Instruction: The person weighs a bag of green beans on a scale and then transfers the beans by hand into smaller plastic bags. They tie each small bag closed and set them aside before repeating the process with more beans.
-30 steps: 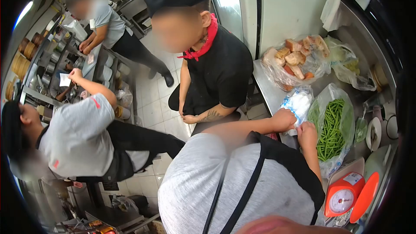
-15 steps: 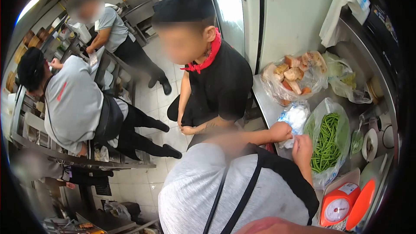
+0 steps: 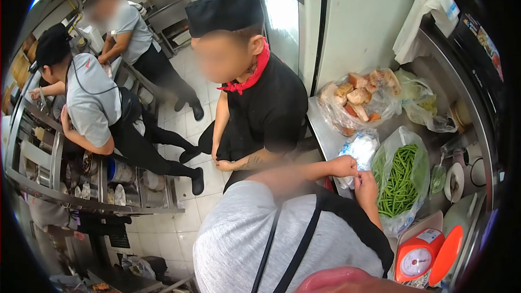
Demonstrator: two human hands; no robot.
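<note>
My left hand (image 3: 343,166) and my right hand (image 3: 366,187) meet with closed fingers at the near edge of a small clear plastic bag (image 3: 361,146) with whitish contents. Both seem to pinch its thin plastic; the exact grip is too small to make out. Right beside my right hand lies an open clear bag of green beans (image 3: 400,179). Behind the small bag, another clear bag holds orange and tan chunks (image 3: 359,96).
The metal counter (image 3: 320,125) also bears a bag of pale green pieces (image 3: 426,103), a red scale (image 3: 417,258) and a white cup (image 3: 477,171). A person in black (image 3: 271,108) stands close at its left. Two people in grey work farther left.
The view has shifted slightly, and my hands have come closer together at the small bag. At the left, the nearer co-worker in grey has turned and bends over the shelves.
</note>
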